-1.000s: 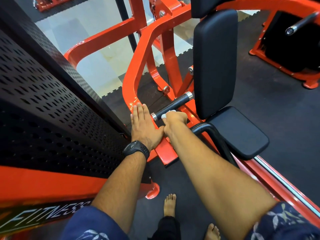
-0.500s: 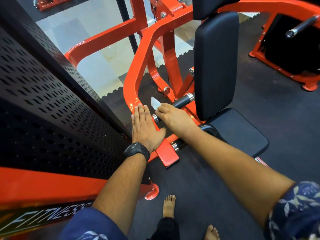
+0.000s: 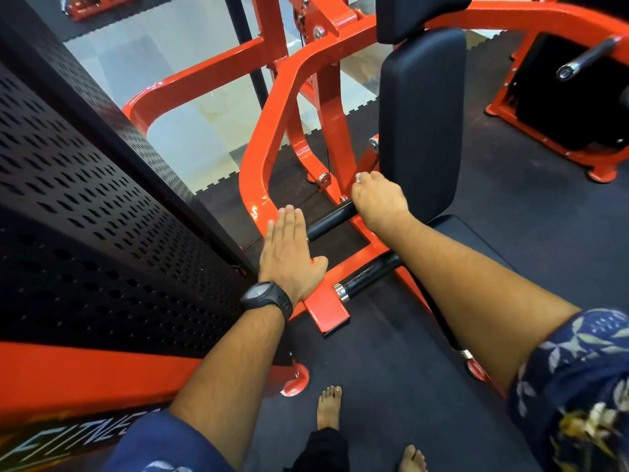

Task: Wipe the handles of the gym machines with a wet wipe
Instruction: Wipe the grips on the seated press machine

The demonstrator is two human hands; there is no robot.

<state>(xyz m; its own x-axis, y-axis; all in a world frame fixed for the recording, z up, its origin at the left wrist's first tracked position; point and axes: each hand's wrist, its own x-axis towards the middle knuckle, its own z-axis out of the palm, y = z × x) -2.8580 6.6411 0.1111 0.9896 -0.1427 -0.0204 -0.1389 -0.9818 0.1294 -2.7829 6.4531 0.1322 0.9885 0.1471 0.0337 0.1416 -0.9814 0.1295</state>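
An orange gym machine arm point(image 3: 258, 165) carries a black handle point(image 3: 332, 220) that runs up to the right. My right hand point(image 3: 379, 199) grips the far end of this handle, and a sliver of the white wet wipe point(image 3: 358, 178) shows at my fingertips. My left hand point(image 3: 287, 253) rests flat on the orange arm beside the handle's near end, fingers straight. It wears a black watch. A second black handle point(image 3: 366, 277) with a chrome cap lies lower, below my right forearm.
A black perforated weight-stack cover point(image 3: 102, 233) stands close on the left. The black back pad point(image 3: 422, 124) and seat point(image 3: 469, 233) are to the right of the handles. Another orange machine point(image 3: 561, 97) stands at the far right. My bare feet point(image 3: 328, 407) stand on black rubber flooring.
My right hand has slid with the wipe along the upper handle from its near end to its far end. The left hand has stayed flat on the orange arm.
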